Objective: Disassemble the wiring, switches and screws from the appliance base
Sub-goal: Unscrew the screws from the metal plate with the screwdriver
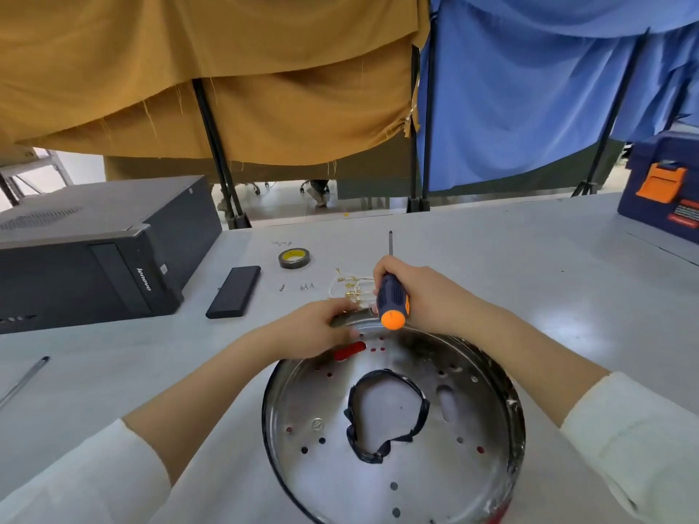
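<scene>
A round shiny metal appliance base (321, 482) lies on the grey table, with several small holes and a central opening edged in black tape (382, 453). My left hand (314, 330) curls over the base's far rim, fingers gripping it. My right hand (420, 293) holds a blue and orange screwdriver (393, 300), its shaft pointing away from me. White wires with brass terminals (350, 285) lie just beyond the rim, partly hidden by both hands. A few loose screws (305, 286) rest on the table behind them.
A black computer case (94, 251) stands at the left, with a black flat device (234, 291) beside it. A roll of tape (294, 257) sits further back. A pen (24, 378) lies at the left edge. A blue toolbox (665, 194) is at the far right.
</scene>
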Demonstrator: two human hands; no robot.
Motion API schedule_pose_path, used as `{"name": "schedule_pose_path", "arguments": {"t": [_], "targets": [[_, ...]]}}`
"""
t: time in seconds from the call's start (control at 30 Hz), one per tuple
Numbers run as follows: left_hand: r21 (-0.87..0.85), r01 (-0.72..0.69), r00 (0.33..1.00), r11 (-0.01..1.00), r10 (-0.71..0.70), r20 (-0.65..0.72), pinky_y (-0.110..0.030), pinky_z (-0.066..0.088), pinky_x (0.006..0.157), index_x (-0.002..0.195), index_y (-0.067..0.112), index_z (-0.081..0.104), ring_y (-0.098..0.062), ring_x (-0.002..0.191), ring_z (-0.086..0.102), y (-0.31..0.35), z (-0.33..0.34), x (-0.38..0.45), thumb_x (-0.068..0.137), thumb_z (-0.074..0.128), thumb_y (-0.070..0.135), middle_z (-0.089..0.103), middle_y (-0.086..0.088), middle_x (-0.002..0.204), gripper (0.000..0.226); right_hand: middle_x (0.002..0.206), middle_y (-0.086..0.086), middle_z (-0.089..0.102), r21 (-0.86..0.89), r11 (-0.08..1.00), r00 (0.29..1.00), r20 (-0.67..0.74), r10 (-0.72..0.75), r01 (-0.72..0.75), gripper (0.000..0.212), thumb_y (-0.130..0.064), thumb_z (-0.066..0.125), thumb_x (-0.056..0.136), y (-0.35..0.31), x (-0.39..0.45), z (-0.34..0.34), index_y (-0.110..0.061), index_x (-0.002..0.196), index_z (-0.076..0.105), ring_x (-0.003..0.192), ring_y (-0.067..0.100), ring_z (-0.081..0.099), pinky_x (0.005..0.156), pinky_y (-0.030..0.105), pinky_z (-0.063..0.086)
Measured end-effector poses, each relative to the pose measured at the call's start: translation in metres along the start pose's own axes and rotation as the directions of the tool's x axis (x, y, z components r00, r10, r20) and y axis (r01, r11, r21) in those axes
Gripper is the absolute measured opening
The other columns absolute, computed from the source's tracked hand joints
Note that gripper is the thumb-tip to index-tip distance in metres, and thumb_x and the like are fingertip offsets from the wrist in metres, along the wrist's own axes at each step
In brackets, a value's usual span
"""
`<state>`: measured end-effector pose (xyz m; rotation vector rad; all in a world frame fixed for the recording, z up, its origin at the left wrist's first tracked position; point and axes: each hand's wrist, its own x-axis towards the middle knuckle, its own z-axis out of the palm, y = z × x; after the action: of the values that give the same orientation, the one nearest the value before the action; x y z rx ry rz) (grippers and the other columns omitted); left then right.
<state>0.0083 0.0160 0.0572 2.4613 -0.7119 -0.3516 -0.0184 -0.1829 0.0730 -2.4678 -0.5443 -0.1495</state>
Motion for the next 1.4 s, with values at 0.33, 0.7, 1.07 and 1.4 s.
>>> {"name": "schedule_pose_path", "arguments": {"t": [0.33,0.7,1.07,1.4], "targets": [[-0.012,0.195,0.968,0.981,-0.195,-0.159,-0.025,0.037,0.081,0.126,0.022,0.052,-0.020,0.101,0.052,-0.007,0.010,-0.025,0.094,0.039,0.005,0.060,-0.004,0.119,0.038,0.080,-0.001,0.054,-0.286,0.949,0.981,0.099,0.166,-0.132,0.032,-0.009,0.059,0.083,0.021,-0.039,-0.015,-0.025,0.101,0.038,0.069,0.018,0.050,0.057,0.029,0.036],[0.007,0.249,0.958,0.968,-0.245,-0.150,-0.025,0.045,0.083,0.144,0.026,0.029,-0.018,0.102,0.059,0.002,0.007,-0.047,0.091,0.055,0.030,0.055,-0.002,0.129,0.058,0.094,0.002,0.061,-0.285,0.957,0.983,0.155,0.100,-0.052,0.033,-0.003,0.056,0.080,0.029,-0.034,-0.011,-0.025,0.103,0.045,0.081,0.026,0.055,0.064,0.030,0.039],[0.298,0.137,0.982,0.945,-0.091,-0.164,-0.029,0.040,0.083,0.124,0.019,0.055,-0.027,0.109,0.054,0.021,0.016,-0.011,0.097,0.047,0.016,0.060,-0.009,0.123,0.029,0.092,-0.006,0.058,-0.229,0.973,0.975,0.223,0.024,0.029,0.036,-0.005,0.060,0.082,0.019,-0.028,-0.019,-0.031,0.101,0.043,0.079,0.018,0.054,0.068,0.030,0.044],[0.381,0.315,0.945,0.869,-0.248,-0.214,-0.032,0.042,0.073,0.123,0.012,0.047,-0.029,0.098,0.055,0.018,0.024,-0.034,0.096,0.038,0.009,0.057,-0.014,0.116,0.028,0.094,-0.004,0.058,-0.269,0.962,0.983,0.155,0.098,-0.054,0.030,-0.023,0.069,0.085,0.026,-0.032,-0.023,-0.021,0.107,0.050,0.082,0.020,0.052,0.069,0.027,0.038]]}}
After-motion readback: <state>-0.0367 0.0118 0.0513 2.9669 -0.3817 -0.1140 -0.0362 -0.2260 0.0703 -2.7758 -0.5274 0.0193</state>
